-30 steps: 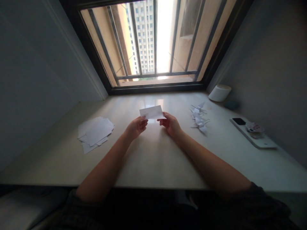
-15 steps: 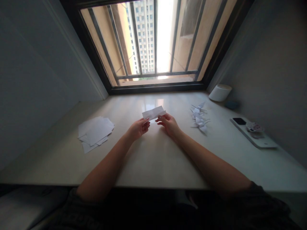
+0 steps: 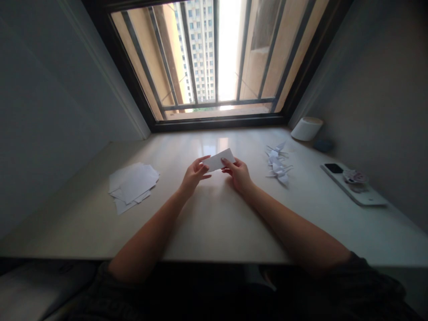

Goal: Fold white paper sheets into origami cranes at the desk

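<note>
A narrow folded sheet of white paper (image 3: 216, 161) is held above the middle of the white sill, its right end tilted up. My left hand (image 3: 193, 176) pinches the left end between thumb and index finger, the other fingers stretched out below. At the right end, my right hand (image 3: 239, 174) grips the paper with the thumb pressed on its near face and fingers behind. Right of my hands lie several folded paper cranes (image 3: 278, 165) in a cluster. Loose white paper sheets (image 3: 135, 183) form an untidy stack on the left.
A barred window (image 3: 217, 121) closes the far side. Near the right wall stand a white cylindrical object (image 3: 306, 129) and a dark rounded item (image 3: 323, 145). A pale phone-like slab (image 3: 371, 199) with a small ornament (image 3: 355, 177) lies at the right.
The paper has turned so its flat face shows and its right end sits higher. My left fingers have spread and shifted on its left end; my right thumb has moved onto its face.
</note>
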`<state>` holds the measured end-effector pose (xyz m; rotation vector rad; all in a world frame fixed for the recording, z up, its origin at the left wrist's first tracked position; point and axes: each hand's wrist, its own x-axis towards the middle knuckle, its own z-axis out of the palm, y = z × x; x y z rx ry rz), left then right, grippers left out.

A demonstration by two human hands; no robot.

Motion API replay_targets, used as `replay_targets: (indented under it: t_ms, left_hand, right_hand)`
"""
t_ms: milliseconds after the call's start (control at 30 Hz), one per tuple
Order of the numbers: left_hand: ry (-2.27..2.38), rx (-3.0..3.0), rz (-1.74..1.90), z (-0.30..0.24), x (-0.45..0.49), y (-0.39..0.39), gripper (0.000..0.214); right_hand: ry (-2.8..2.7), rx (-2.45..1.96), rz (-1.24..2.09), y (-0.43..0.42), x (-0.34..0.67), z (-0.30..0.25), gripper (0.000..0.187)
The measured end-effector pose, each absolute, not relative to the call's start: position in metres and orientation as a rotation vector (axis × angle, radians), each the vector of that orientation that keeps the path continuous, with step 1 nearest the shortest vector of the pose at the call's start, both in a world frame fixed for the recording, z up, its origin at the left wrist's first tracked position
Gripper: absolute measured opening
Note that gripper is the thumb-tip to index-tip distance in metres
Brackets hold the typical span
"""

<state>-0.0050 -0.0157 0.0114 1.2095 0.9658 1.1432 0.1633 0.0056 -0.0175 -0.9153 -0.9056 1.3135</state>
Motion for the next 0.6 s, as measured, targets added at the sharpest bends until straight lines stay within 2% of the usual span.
replay_targets:
  t_ms: [100,267,600]
  left_hand:
    - [1.009,1.248,1.181,0.0094,-0.0023,-0.0150,0.070]
    - [1.084,1.272,1.244,0.0058,0.0002,-0.0126,0.050]
    - [1.180,1.379,1.278,0.0045,-0.0027,-0.0138,0.038]
  right_hand:
    - [-0.915,-0.899,1.324,0.0050,0.1626,-0.0171,0.033]
    - [-0.981,-0.880,1.331,0.0034,0.1613,-0.0167,0.032]
    - [-1.087,-0.889,1.184,0.0027,0.1610,-0.0173,0.030]
